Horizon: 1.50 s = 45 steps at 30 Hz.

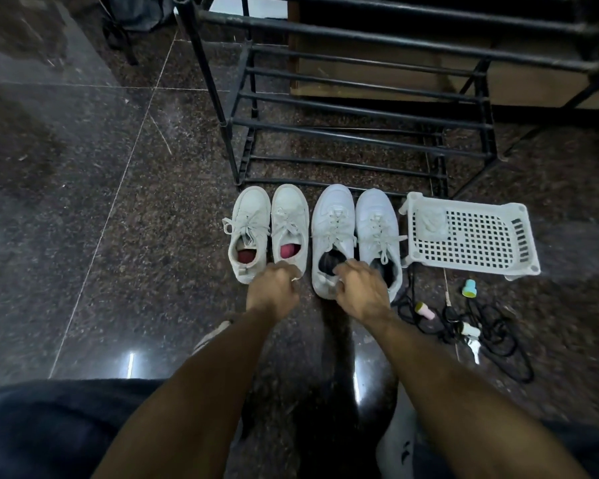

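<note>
A person crouching on a dark polished granite floor is reaching with both hands to two pairs of lace-up shoes. The pairs are standing side by side in the centre of the frame, toes pointing at a black metal shoe rack. The left hand is gripping the off-white sneakers, the pair with pink insoles just left of centre, its fingers curling together over the inner heel edges where the two shoes are meeting. The right hand is gripping the white sneakers, the pair with dark linings just right of centre, its fingers hooking over the heels. Motion blur is hiding exactly how each finger is lying. All four shoes are resting flat on the floor. A white perforated plastic basket is lying just beside the white sneakers at centre right. Below it, a tangle of black cords with small pastel caps is sprawling across the floor.
</note>
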Motion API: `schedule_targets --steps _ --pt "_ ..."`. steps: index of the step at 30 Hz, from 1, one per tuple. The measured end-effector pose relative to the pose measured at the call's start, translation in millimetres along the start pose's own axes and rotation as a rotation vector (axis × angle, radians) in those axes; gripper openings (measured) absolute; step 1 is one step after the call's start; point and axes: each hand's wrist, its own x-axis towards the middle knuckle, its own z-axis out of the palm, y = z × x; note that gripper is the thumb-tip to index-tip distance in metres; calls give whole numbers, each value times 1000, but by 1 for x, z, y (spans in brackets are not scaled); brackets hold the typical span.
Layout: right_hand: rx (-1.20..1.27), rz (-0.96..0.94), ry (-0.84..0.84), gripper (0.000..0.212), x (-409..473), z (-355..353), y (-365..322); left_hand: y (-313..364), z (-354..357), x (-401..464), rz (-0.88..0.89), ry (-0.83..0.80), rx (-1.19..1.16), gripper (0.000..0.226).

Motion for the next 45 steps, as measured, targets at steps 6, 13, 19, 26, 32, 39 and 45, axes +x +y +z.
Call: schedule_targets --steps 6,13,19,26,32,39,45 --pt "-127 -41 -266 73 -6 4 22 29 25 4 85 -254 26 57" --pt "-163 -21 -155 29 4 5 4 20 36 4 134 -309 78 59" --pt "-52 7 -302 21 -31 13 -3 27 31 -13 -65 -320 -46 33" --pt "114 49 -529 19 -73 27 -3 13 56 -56 -440 -409 -414 14" --pt "331 378 -302 27 -93 37 15 -2 69 -65 -605 -280 -555 19" --pt "243 338 -237 20 -93 51 -3 18 64 -53 -548 -183 -648 28" --pt "177 326 -225 17 -86 52 -3 30 63 -41 -459 -240 -369 33"
